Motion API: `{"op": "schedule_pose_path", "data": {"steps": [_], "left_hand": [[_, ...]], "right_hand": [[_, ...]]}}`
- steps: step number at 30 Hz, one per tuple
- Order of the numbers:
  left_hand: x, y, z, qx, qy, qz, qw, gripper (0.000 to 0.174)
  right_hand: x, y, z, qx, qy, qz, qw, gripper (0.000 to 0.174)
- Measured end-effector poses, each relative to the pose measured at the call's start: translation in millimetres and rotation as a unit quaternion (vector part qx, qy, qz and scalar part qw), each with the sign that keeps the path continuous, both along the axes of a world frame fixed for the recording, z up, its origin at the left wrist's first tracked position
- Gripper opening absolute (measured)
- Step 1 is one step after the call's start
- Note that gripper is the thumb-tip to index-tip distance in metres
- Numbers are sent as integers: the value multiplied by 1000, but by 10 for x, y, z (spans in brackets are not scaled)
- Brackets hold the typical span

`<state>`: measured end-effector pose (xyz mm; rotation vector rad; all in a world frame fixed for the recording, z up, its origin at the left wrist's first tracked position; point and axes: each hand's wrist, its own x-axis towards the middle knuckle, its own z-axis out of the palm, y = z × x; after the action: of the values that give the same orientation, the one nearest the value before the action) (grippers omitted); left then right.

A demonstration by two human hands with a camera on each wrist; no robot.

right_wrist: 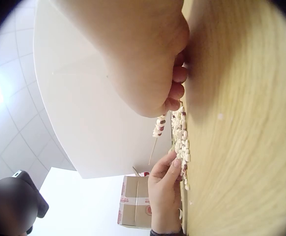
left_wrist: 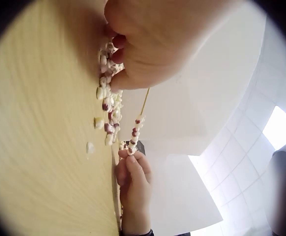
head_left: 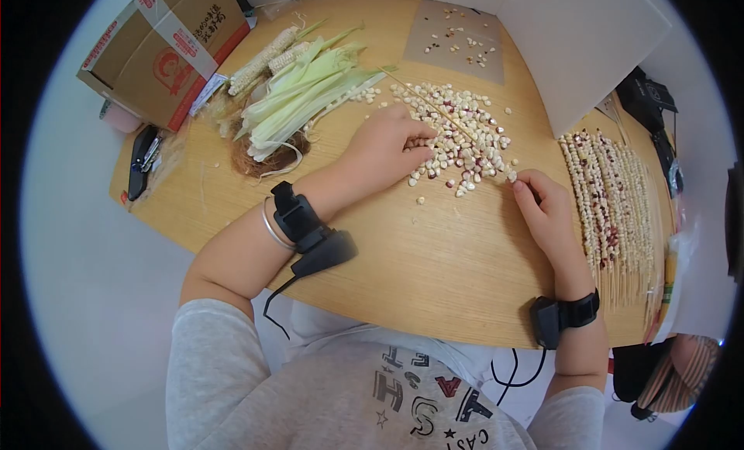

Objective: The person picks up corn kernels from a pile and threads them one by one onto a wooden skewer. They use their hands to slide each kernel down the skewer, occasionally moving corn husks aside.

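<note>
My right hand [head_left: 545, 210] pinches the lower end of a thin wooden skewer [head_left: 435, 109] between thumb and fingers. White and dark red corn kernels are threaded on the skewer near that hand, a short row [left_wrist: 135, 131] in the left wrist view; the rest of the stick is bare and slants up over the pile. My left hand [head_left: 393, 144] rests at the near left edge of the heap of loose corn kernels [head_left: 465, 151]. Its thumb and forefinger touch the kernels, with their tips a little apart.
Corn husks [head_left: 302, 93] and stripped cobs [head_left: 263, 60] lie at the back left, beside a cardboard box [head_left: 167, 51] and a black stapler [head_left: 142, 159]. Several filled kernel skewers [head_left: 608, 202] lie at the right. A grey sheet [head_left: 422, 43] with scattered kernels is at the back.
</note>
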<state>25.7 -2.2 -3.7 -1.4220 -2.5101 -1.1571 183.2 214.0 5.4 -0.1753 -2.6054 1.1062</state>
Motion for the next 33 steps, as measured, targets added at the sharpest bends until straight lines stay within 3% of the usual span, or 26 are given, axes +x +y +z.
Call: {"op": "schedule_pose_path", "data": {"steps": [6,12,15,25,31,33], "left_hand": [[-27,5,-24,52,-96,-3,994,12],[-97,-21,-12,87,-58,68,992,11],[-81,-38,30,8,-34,67,997,12],[-59,-32,26,-9,-47,12,999,11],[-71,-21,21,77,-173,40,981,12],[-96,-24,55,169,-372,31,912,10]], "right_hand": [[-4,-3,7,4,-5,1,1000,15],[-6,1,17,9,-5,4,1000,15],[-3,8,-10,11,8,6,1000,15],[-4,5,0,5,-1,8,1000,15],[-5,12,-4,6,2,7,1000,15],[-4,10,1,4,1,6,1000,15]]}}
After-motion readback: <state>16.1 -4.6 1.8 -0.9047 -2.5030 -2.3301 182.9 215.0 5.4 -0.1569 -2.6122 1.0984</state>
